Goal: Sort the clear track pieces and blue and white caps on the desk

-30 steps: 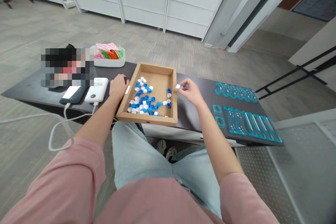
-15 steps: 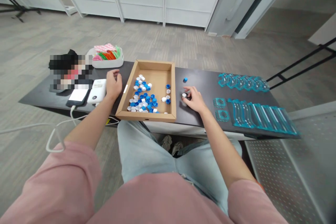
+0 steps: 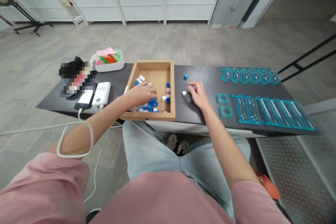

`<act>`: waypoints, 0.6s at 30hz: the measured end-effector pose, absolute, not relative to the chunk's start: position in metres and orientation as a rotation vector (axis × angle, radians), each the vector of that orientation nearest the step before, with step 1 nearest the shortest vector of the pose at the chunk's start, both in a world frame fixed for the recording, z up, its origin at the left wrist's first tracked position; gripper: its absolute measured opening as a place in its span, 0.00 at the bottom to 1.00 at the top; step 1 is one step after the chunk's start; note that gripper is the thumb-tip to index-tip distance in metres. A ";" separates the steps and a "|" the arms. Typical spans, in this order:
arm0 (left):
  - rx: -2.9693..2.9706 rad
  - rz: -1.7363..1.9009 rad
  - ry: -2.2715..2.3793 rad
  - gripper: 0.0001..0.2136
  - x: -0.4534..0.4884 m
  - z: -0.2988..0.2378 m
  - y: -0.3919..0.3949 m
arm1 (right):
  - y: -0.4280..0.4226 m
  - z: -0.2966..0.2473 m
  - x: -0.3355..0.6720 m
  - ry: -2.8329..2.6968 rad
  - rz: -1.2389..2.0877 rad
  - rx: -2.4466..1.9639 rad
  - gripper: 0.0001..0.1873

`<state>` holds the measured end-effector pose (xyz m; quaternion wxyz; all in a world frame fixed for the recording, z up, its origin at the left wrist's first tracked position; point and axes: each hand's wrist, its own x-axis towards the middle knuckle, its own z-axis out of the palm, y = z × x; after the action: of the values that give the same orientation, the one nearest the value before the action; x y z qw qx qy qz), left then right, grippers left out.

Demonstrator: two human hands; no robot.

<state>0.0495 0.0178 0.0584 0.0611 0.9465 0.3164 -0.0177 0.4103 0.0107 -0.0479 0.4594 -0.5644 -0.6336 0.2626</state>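
My left hand reaches over the cardboard box, palm down. Its fingers are apart and bent a little, with the tips just above the blue and white hexagonal pieces; what lies under the palm is hidden. To the right of the box, my right hand rests by the black table with thumb and fingers apart and nothing between them. A white hexagonal piece sits on the table just left of the right fingertips. Farther back lies a blue hexagonal piece.
On the right are ribbed clear-blue plastic parts, a wavy row and two small square ones. At left stand a white power bank, a phone with a cable, and a white basket.
My left hand has moved right, from beside the power bank to over the box. My right hand has let go of the white piece and drawn back slightly to the right.
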 end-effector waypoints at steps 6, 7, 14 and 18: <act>2.910 -0.173 0.930 0.06 0.056 0.060 0.024 | 0.011 -0.048 0.409 -1.546 0.681 -1.358 0.23; 2.891 -0.153 0.966 0.06 0.056 0.063 0.026 | 0.011 -0.047 0.409 -1.541 0.684 -1.356 0.24; 2.797 0.374 1.201 0.14 0.087 0.094 0.057 | 0.011 -0.049 0.407 -1.522 0.729 -1.301 0.24; 2.795 0.474 1.170 0.14 0.141 0.099 0.082 | 0.013 -0.053 0.405 -1.488 0.751 -1.259 0.24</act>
<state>0.1407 0.0817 0.0986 0.0374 0.9108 0.3811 0.1545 0.4049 0.0127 -0.0525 0.5025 -0.5211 -0.6159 0.3110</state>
